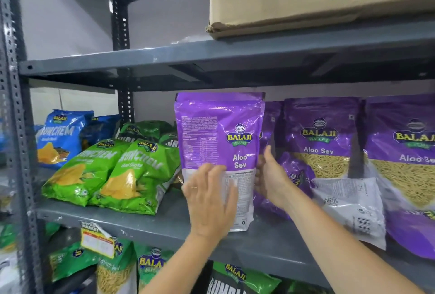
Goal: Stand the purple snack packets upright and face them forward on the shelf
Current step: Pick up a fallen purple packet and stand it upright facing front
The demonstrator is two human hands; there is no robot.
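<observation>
Left hand (209,202) is pressing flat, fingers straight, on packet (219,129) standing on shelf (164,211) at 3 o'clock of green bags (113,171), right hand (270,176) pinching its 3 o'clock edge, probably should be spinning it front-out with base seated

A: What does the person wear?

B: A thin ring (193,187) on one finger of the left hand (209,202) — a plain, pale band.

A: And the right hand (270,176)?

B: Bare, as far as it shows. The left forearm (174,267) and right forearm (329,242) are bare too — uncovered all the way to the lower edge of the view.
</observation>
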